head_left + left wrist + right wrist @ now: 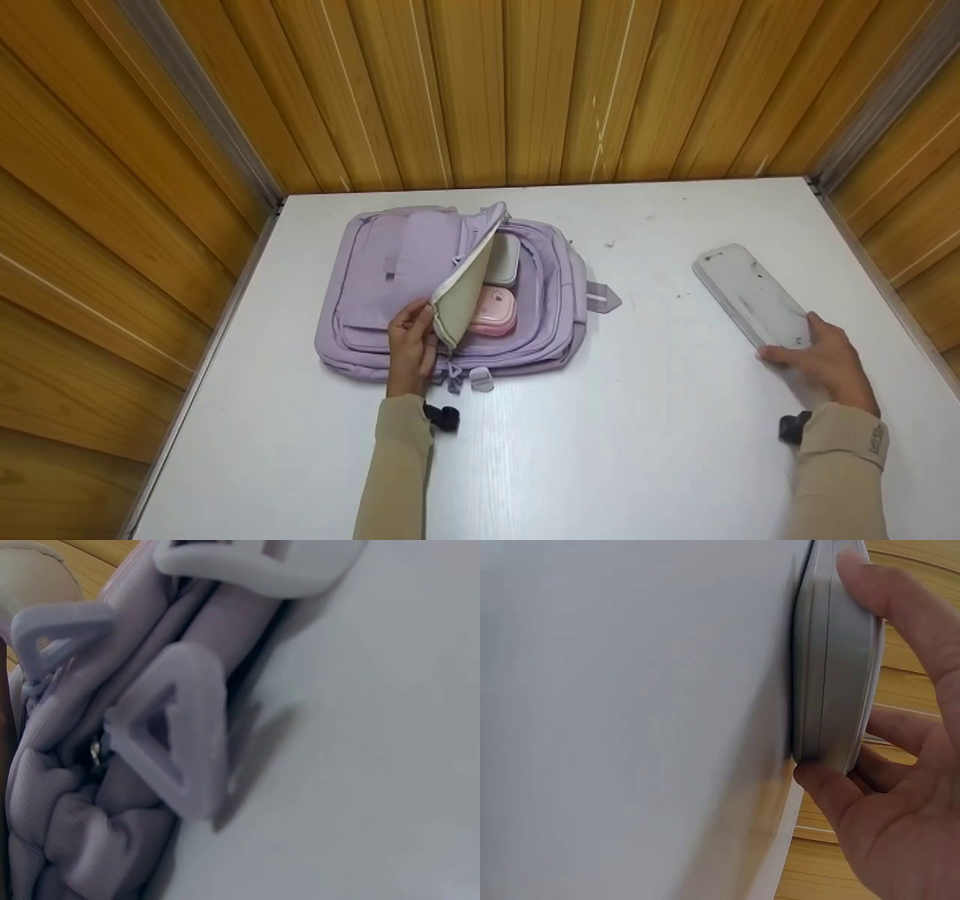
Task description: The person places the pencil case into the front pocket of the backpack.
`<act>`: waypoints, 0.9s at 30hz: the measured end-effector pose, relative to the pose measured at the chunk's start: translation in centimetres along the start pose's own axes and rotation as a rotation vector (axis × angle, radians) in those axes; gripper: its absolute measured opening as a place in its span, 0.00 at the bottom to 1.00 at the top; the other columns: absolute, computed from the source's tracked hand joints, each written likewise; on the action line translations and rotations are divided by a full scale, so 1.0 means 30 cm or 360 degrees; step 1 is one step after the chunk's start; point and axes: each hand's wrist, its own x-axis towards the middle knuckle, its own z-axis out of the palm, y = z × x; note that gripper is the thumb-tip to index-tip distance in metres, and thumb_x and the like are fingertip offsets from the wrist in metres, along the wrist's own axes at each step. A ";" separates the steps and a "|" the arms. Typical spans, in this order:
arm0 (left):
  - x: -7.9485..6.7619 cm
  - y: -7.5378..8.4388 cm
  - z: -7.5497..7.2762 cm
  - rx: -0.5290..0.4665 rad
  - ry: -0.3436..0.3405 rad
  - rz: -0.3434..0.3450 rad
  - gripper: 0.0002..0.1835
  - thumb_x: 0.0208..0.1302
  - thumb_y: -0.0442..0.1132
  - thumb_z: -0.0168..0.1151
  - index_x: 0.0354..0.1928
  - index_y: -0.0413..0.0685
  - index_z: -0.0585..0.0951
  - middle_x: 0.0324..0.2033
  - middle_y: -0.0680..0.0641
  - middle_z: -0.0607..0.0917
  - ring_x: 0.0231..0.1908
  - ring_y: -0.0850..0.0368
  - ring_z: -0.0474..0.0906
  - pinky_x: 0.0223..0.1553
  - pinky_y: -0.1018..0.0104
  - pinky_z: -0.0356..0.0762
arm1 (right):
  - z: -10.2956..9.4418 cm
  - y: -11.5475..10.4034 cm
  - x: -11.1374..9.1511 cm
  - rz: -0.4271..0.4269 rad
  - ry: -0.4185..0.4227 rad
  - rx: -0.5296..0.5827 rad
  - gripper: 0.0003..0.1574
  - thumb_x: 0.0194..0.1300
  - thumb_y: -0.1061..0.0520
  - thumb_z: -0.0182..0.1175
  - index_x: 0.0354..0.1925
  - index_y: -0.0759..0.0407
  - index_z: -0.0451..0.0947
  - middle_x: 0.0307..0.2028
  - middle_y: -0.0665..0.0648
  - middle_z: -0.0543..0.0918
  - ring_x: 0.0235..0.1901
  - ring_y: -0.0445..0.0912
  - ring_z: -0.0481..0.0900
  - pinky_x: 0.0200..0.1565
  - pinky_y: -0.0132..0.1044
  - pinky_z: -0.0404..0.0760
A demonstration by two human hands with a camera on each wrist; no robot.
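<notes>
A lilac backpack (367,277) lies on its back on the white table, its front pocket unzipped. The left hand (411,349) pinches the edge of the pocket's flap (461,304) and holds it raised. Inside the pocket sit a pink case (495,309) and a whitish box (504,261), partly hidden by the flap. Over at the right, the right hand (831,360) grips the near end of a long, flat, whitish case (754,294) with rounded corners. In the right wrist view, thumb and fingers hold the case (836,667) at its end; a seam runs along its side.
Triangular zipper pulls (184,731) and a plastic buckle (481,379) hang at the backpack's near side. A grey strap tab (604,298) sticks out to its right. Wood-patterned walls (525,90) stand behind and beside the white table (600,450).
</notes>
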 end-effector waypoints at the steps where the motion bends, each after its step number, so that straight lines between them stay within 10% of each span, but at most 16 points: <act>1: 0.000 0.000 0.000 0.0000 0.0001 0.0000 0.05 0.55 0.31 0.68 0.34 0.46 0.86 0.30 0.51 0.87 0.32 0.63 0.83 0.38 0.74 0.82 | 0.002 -0.003 0.002 -0.0005 -0.0011 -0.0003 0.73 0.57 0.34 0.65 0.72 0.72 0.30 0.67 0.84 0.49 0.60 0.75 0.56 0.57 0.71 0.61; 27: 0.000 0.000 -0.002 -0.0005 -0.0015 -0.0009 0.05 0.56 0.31 0.68 0.35 0.45 0.85 0.30 0.51 0.87 0.33 0.62 0.84 0.39 0.74 0.82 | 0.080 -0.109 0.042 -0.0140 -0.0072 -0.0052 0.75 0.52 0.33 0.69 0.74 0.64 0.31 0.70 0.80 0.43 0.66 0.75 0.50 0.62 0.71 0.54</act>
